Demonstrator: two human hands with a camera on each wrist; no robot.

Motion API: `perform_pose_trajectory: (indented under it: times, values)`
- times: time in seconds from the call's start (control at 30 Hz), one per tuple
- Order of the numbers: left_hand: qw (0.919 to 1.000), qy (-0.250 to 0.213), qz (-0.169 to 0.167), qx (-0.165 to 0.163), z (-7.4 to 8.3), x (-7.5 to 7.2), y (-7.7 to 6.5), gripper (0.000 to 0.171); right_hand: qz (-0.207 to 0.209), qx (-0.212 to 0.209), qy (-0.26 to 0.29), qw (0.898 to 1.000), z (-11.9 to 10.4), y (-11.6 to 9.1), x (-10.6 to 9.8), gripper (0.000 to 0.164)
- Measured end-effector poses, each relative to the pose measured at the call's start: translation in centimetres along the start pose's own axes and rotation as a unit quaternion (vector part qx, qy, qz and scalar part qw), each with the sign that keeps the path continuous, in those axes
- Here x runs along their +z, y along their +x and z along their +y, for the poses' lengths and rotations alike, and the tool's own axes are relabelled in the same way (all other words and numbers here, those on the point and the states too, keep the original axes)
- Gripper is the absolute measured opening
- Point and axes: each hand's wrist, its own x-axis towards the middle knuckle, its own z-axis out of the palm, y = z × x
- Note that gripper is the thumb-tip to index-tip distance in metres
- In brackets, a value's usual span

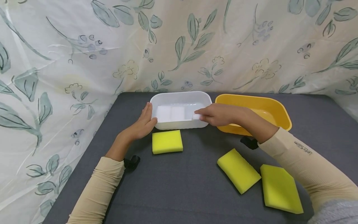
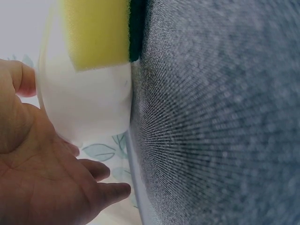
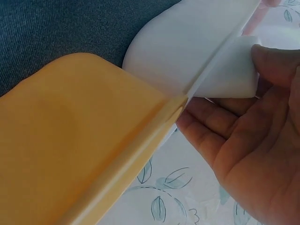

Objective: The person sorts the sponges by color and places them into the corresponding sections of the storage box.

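Note:
A white plastic tub (image 1: pixel 179 125) stands at the back of the table, with white sponge blocks (image 1: pixel 177 113) lying side by side in its left half. My right hand (image 1: pixel 221 114) pinches another white sponge (image 1: pixel 196 116) at the tub's right end; the right wrist view shows this sponge (image 3: pixel 229 75) between thumb and fingers, partly behind the tub's rim. At the tub's left end, my left hand (image 1: pixel 142 124) touches the wall with fingers extended. In the left wrist view its thumb lies by the rim of the tub (image 2: pixel 89 103), and the other fingers are spread.
An orange tub (image 1: pixel 282 116) stands right of the white one, partly under my right forearm. A yellow scouring sponge (image 1: pixel 167 142) lies before the white tub. Two more yellow sponges (image 1: pixel 239 171) lie at the front right, one close to my right sleeve. A floral cloth (image 1: pixel 167 46) hangs behind.

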Motion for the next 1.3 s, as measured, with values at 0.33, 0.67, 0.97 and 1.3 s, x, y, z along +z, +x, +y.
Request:
perform_pose_trajectory:
  times: [0.33,0.67,0.97,1.3]
  values:
    - [1.0,0.004,0.003,-0.001,0.11,0.05,0.0,0.076,-0.018,0.017,0.002,1.0,0.2,0.59,0.17,0.042]
    - [1.0,-0.003,0.004,0.002,-0.02,0.14,-0.14,0.076,-0.029,0.032,-0.006,0.999,-0.06,0.77,0.1,0.044]
    - [1.0,-0.006,0.007,0.002,0.09,0.13,-0.25,0.077,-0.034,0.043,-0.009,0.998,-0.1,0.99,0.2,0.037]
    - [0.9999,-0.011,0.006,0.004,0.08,0.12,-0.24,0.077,-0.03,0.037,0.006,0.999,-0.17,1.01,0.21,0.017]
